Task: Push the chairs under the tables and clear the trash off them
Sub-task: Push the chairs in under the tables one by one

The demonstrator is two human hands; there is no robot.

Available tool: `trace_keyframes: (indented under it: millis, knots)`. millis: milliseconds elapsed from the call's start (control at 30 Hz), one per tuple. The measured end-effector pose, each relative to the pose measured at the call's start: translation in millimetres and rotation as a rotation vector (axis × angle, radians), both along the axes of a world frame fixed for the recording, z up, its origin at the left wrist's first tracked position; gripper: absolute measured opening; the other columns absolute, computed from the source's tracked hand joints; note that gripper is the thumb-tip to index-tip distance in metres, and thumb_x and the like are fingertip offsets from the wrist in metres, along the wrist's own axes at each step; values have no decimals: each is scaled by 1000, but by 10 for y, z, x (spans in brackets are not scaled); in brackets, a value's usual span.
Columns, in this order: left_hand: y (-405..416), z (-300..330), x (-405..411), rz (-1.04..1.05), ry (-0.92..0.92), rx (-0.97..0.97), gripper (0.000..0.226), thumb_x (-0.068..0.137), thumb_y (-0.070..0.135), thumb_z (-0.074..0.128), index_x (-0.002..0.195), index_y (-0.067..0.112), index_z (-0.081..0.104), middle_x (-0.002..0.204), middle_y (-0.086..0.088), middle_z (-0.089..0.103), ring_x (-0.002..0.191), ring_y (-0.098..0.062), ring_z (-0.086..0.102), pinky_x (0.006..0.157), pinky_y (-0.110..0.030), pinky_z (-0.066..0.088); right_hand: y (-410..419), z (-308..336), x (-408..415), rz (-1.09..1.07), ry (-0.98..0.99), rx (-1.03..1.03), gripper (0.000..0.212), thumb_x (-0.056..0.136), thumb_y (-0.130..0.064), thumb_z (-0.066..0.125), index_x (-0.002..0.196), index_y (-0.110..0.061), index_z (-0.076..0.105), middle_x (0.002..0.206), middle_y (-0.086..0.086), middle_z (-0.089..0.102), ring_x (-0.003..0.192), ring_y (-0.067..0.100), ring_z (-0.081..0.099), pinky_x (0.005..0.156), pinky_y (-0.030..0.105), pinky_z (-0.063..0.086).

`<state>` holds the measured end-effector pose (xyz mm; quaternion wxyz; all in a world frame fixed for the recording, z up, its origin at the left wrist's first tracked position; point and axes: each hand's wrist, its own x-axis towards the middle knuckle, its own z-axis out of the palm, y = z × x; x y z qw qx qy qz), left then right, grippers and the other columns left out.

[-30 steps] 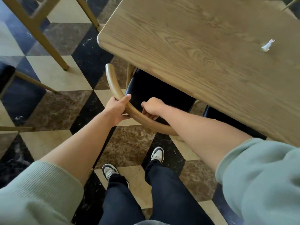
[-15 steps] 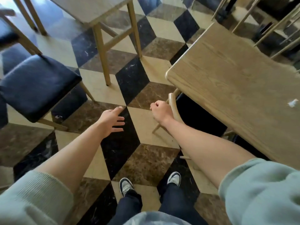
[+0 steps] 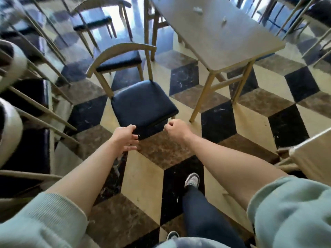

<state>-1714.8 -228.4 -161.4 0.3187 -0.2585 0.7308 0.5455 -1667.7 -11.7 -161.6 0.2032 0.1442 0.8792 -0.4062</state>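
A wooden chair with a dark padded seat (image 3: 143,102) stands pulled out on the checkered floor, left of a light wooden table (image 3: 220,33). Two small white scraps of trash (image 3: 198,9) lie on the far part of that tabletop. My left hand (image 3: 126,137) hovers just short of the seat's near edge, fingers apart, holding nothing. My right hand (image 3: 176,130) is curled into a loose fist just beside the seat's near right corner, nothing visible in it.
More dark-seated chairs (image 3: 118,59) stand behind the pulled-out one, and others crowd the left side (image 3: 26,97). The corner of another table (image 3: 313,158) and a chair back sit at the right edge. My legs and shoes (image 3: 192,179) are on the floor below.
Both hands let go of the curved chair back at the first table. The view swung left to a different table with a pulled-out chair, and both hands now reach toward its seat.
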Motion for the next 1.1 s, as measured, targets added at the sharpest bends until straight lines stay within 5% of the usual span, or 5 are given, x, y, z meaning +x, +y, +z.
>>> trace_keyframes:
  millis: [400,600,733,900,1100]
  knots:
    - [-321,251,-2187,180,70,-61,27,106,27,50,117,6,62,92,-10,62,78,-24,62,75,-43,55,-299,-335,-2753,5,-49,-193,26,91,-27,56,74,-17,73,84,10,77,80,28,73,81,53,62]
    - [-838,356,-3325,167,99,-32,23,107,27,50,109,8,63,110,-18,67,96,-32,68,88,-51,59,-996,-190,-4025,30,-80,-240,28,102,-19,50,85,-12,71,80,5,69,71,17,64,67,28,53]
    - [-1414,27,-4136,140,57,-9,24,106,26,50,110,7,64,107,-19,69,92,-31,69,82,-48,60,-1630,-393,-4743,-5,-107,-236,28,100,-18,50,82,-13,71,79,7,68,72,20,63,70,33,52]
    - [-2230,-365,-5089,17,-23,15,26,104,24,51,115,6,65,109,-18,70,92,-30,70,74,-43,59,-2330,-690,-5543,-291,-164,-264,28,100,-19,47,83,-13,68,83,6,66,78,20,61,74,37,52]
    - [-3204,-373,-5940,-32,-97,23,19,106,27,49,103,15,64,110,-16,71,103,-33,70,90,-50,59,-2876,-652,-6063,-558,-331,-295,39,103,-35,42,112,-9,69,99,9,69,93,24,64,82,41,52]
